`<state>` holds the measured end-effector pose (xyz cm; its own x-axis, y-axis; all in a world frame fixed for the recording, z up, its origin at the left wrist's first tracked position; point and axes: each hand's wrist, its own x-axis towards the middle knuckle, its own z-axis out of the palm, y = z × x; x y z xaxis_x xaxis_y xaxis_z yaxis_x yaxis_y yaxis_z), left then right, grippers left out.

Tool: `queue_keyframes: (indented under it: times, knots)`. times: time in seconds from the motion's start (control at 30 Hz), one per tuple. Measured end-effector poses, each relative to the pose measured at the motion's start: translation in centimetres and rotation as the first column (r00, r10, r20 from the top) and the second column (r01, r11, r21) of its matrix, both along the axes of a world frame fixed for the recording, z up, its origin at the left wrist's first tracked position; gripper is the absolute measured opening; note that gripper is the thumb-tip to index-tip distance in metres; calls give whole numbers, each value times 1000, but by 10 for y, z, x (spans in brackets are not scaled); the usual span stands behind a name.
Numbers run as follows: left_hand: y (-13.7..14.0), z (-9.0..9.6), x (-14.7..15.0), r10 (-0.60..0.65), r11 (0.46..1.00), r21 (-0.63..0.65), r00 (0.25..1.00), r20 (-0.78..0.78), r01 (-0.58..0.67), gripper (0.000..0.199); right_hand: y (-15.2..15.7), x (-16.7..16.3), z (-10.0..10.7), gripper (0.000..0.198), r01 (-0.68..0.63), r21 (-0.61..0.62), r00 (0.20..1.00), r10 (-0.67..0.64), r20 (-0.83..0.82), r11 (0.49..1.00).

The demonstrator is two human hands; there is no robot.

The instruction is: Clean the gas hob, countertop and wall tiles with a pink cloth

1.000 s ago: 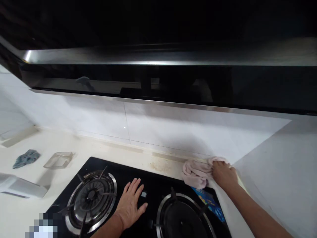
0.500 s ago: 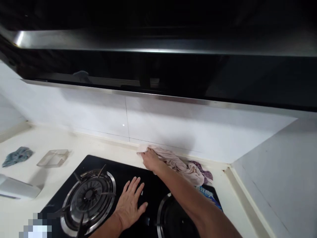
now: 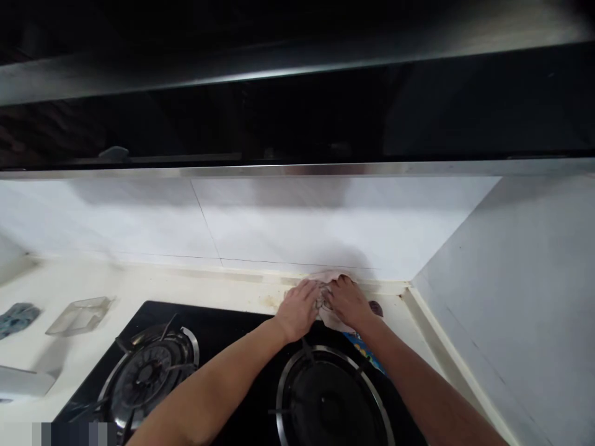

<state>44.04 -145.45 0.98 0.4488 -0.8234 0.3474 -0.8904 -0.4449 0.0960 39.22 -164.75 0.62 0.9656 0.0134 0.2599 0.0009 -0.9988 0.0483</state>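
Note:
A pale pink cloth (image 3: 334, 319) lies bunched on the counter strip behind the gas stove (image 3: 223, 319), close to the tiled wall. My left hand (image 3: 300, 308) is closed on the cloth's left side. From the right, my right hand (image 3: 348, 301) grips the same cloth, its fingers partly buried in the folds. A bit of dark purple cloth (image 3: 376, 308) shows just beyond my right wrist. Under my right forearm, a blue printed packet (image 3: 365, 352) is partly hidden. Yellowish stains mark the counter left of my left hand.
Overhead, a black range hood (image 3: 297, 118) with a metal edge spans the view. Two burners, the left burner (image 3: 145, 375) and the right burner (image 3: 328, 402), sit in front. A clear tray (image 3: 79, 316), a blue-grey rag (image 3: 18, 319) and a white object (image 3: 23, 382) are at left.
My left hand has moved from the stove top to the cloth. My right hand has shifted right along the wall, and the cloth is now bunched between both hands. The view has turned slightly.

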Motion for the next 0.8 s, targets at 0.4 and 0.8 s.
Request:
queue_keyframes:
  times: [0.4,0.8]
  knots:
    - [-85,-9,1,62,989,119,979,196,-86,53,-33,-10,-10,29,214,10,975,-214,67,977]
    - [77,15,56,397,900,115,900,182,-421,46,82,33,17,47,-423,187,902,432,-10,887]
